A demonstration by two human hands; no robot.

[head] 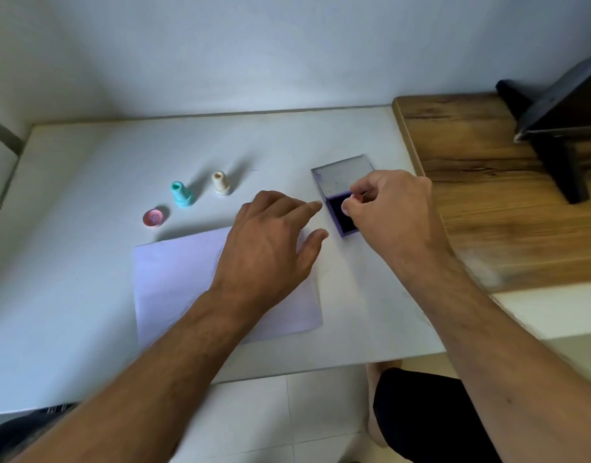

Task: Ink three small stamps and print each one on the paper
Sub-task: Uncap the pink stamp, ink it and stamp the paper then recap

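The ink pad (341, 213) lies open on the white desk (70, 262), just right of the paper's far corner, its dark violet pad facing up and its clear lid (342, 175) folded back flat on the far side. The right hand (387, 208) hangs over the pad with its fingers curled and the thumb and forefinger pinched together above the ink; a small stamp may be in that grip, but the fingers hide it and I cannot tell what they hold.

The left hand (270, 242) lies flat with relaxed, spread fingers on the far right part of the paper (180, 279), its forefinger reaching toward the near left edge of the ink pad. The pale lilac sheet lies slightly turned on the desk, its near right corner close to the desk's front edge.

To the left, beyond the paper, stand a teal stamp (182, 194) and a cream stamp (220, 183), both upright and apart from each other. A pink round cap (155, 218) lies nearer the left, close to the teal stamp.

A wooden desk (488, 195) adjoins the white one on the right, and a black stand (561, 128) rests on it. Below the front edge, tiled floor (304, 412) and a knee in dark shorts (427, 416) show.
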